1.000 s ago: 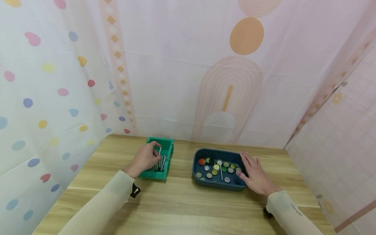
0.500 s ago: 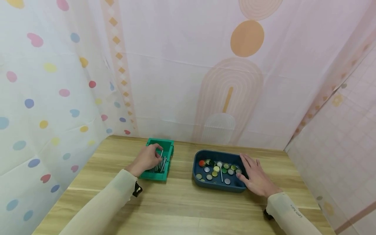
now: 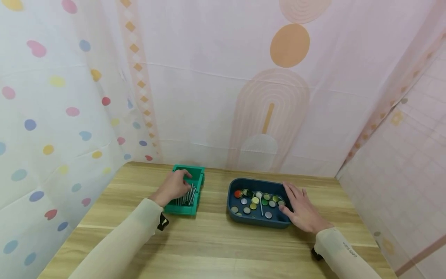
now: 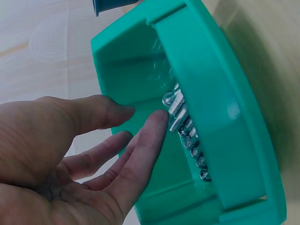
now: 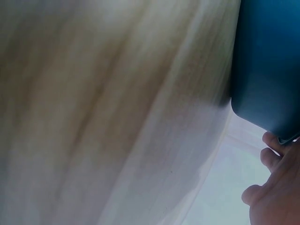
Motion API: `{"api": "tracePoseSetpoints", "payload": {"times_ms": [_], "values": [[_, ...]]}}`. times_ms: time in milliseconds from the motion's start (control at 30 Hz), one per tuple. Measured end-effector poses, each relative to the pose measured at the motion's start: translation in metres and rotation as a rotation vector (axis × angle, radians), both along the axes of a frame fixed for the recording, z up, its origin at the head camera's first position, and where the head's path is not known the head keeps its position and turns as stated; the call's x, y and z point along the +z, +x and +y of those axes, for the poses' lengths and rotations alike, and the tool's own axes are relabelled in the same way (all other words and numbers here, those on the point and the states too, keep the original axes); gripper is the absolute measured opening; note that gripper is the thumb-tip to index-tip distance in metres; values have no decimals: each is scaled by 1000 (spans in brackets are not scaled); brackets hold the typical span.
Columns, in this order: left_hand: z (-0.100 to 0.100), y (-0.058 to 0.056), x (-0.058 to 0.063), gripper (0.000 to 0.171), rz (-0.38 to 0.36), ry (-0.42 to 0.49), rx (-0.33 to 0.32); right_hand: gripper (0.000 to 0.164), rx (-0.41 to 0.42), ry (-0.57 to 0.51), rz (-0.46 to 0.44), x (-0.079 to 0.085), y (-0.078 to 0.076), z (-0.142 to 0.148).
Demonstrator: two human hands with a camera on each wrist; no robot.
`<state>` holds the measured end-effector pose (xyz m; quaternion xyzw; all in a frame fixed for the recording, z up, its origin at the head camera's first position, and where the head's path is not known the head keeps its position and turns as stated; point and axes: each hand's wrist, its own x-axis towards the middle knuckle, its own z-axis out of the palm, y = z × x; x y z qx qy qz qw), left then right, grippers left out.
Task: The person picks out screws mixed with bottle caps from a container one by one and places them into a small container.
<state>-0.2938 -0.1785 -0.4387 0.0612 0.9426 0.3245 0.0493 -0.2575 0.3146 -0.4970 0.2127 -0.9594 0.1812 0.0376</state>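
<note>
In the head view my left hand (image 3: 174, 187) hovers over a green bin (image 3: 182, 210) that holds several long silver metal pins with heads (image 3: 191, 195), nails or screws. The left wrist view shows the thumb (image 4: 110, 112) and fingers (image 4: 145, 150) apart, nothing between them, close to the round heads (image 4: 196, 151). My right hand (image 3: 304, 211) holds the right end of a dark blue tray (image 3: 256, 221), thumb over the rim inside, other fingers along the outer side. Round bottle caps (image 3: 255, 200) lie in it, with one thin silver pin (image 3: 261, 207) among them.
Both containers stand on a wood-grain table (image 3: 216, 248), the bin left of the tray with a gap between. A patterned curtain (image 3: 195, 97) hangs close behind and at both sides of the table.
Earlier, my left hand pinched an upright silver pin above the bin; now its fingers are parted and that pin no longer shows between them. The right hand and tray have stayed put.
</note>
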Motion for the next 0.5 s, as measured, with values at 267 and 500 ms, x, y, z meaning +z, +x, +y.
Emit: {"api": "tracePoseSetpoints", "payload": {"times_ms": [267,500], "values": [[4,5,7,34,96,0,-1,85,6,4,16,0,-4,-2],[19,10,14,30,199,-24,-15,85,11,8,23,0,-6,-3]]}}
